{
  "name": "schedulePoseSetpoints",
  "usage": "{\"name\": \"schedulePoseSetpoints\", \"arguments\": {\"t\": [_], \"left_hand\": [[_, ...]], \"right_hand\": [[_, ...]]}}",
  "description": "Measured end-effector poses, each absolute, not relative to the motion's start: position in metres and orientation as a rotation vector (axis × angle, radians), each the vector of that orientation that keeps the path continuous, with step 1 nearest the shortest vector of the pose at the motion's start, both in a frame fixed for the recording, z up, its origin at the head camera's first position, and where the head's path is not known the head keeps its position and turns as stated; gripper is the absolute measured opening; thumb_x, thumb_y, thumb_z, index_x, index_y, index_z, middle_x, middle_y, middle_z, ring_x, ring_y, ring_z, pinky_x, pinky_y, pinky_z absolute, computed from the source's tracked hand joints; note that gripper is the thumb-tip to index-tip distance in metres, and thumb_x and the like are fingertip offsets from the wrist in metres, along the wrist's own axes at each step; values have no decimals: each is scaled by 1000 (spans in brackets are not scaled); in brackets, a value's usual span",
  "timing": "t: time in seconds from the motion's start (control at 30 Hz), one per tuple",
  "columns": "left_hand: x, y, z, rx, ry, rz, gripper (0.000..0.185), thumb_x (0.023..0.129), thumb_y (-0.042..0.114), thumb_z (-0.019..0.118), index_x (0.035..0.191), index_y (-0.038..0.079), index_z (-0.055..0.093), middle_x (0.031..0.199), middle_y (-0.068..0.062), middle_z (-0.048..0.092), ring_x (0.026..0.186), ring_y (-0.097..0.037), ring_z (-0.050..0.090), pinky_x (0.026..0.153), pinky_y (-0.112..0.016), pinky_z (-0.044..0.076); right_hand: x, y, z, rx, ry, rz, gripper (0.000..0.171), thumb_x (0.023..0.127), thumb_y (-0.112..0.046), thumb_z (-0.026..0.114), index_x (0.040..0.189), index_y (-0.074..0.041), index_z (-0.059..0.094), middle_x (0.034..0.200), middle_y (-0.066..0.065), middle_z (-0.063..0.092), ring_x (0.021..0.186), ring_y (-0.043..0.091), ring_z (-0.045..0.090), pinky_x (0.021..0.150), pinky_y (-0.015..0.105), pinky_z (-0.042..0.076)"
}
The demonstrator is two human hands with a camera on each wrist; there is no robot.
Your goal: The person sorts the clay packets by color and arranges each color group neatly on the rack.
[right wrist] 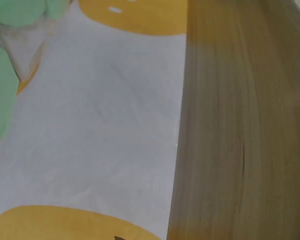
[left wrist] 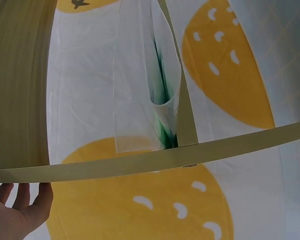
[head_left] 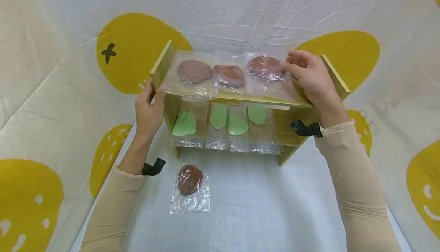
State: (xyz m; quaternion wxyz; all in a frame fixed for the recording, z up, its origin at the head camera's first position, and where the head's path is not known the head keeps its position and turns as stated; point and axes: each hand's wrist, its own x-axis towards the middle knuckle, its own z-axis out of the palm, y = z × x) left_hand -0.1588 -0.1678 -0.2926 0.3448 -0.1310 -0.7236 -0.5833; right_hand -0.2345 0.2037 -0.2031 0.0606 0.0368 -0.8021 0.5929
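Hands at a small wooden shelf (head_left: pixel 161 68): left hand (head_left: pixel 148 110) grips its left front edge, right hand (head_left: pixel 311 78) rests open-fingered on a bagged brown patty (head_left: pixel 266 68) up top; placing seems underway, and one bagged patty (head_left: pixel 189 179) waits on the desk (head_left: pixel 261 206)

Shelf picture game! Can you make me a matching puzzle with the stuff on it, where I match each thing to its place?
Things:
1. brown patties
2. green pieces
3. single brown patty
4. left hand

Places:
A. on the table in front of the shelf
B. on the lower board
C. at the shelf's left end
D. on the top board

Pairs: 1-D, 2-B, 3-A, 4-C
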Motion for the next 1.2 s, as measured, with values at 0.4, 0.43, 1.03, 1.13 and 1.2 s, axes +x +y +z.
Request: {"name": "schedulePoseSetpoints", "arguments": {"t": [0.4, 0.43, 1.03, 1.13, 1.2], "left_hand": [[-159, -168, -293, -333, -1886, -1511, 40, 102, 5, 56, 140, -7, 53, 133, -20, 61, 118, -22, 59, 94, -32, 50], [-159, -168, -293, -329, -1888, -1513, 40, 102, 6, 56, 140, -7, 53, 133, -20, 61, 118, -22, 59, 94, -31, 51], [-159, -167, -293, -326, -1881, -1516, 40, 102, 5, 56, 140, -7, 53, 133, -20, 61, 118, -21, 59, 94, -32, 51], [-159, -167, -293, -329, -1877, -1519, 40, 102, 6, 57, 140, -7, 54, 133, -19, 61, 118, -21, 59, 93, -31, 51], [-159, -167, -293, -332, -1873, -1522, 40, 102, 7, 57, 139, -6, 54, 133, -19, 61, 117, -21, 59, 93, -31, 51]], "right_hand": [[-183, 200, -199, 393, -2050, 1971, 40, 93, -2, 68, 132, -3, 62, 123, 14, 60, 114, 28, 57, 90, 23, 50], [-177, 199, -199, 446, -2000, 2014, 40, 93, 0, 68, 132, 0, 61, 122, 16, 60, 112, 31, 58, 88, 24, 51], [-113, 187, -231, 897, -1985, 2085, 43, 96, 13, 55, 138, 6, 53, 122, 28, 60, 102, 35, 66, 90, 36, 53], [-107, 186, -239, 907, -2041, 2053, 43, 96, 13, 56, 138, 9, 51, 122, 27, 61, 103, 35, 66, 90, 39, 52], [-104, 185, -245, 921, -2068, 2037, 43, 95, 13, 56, 138, 11, 49, 122, 27, 62, 103, 35, 66, 90, 41, 52]]}}
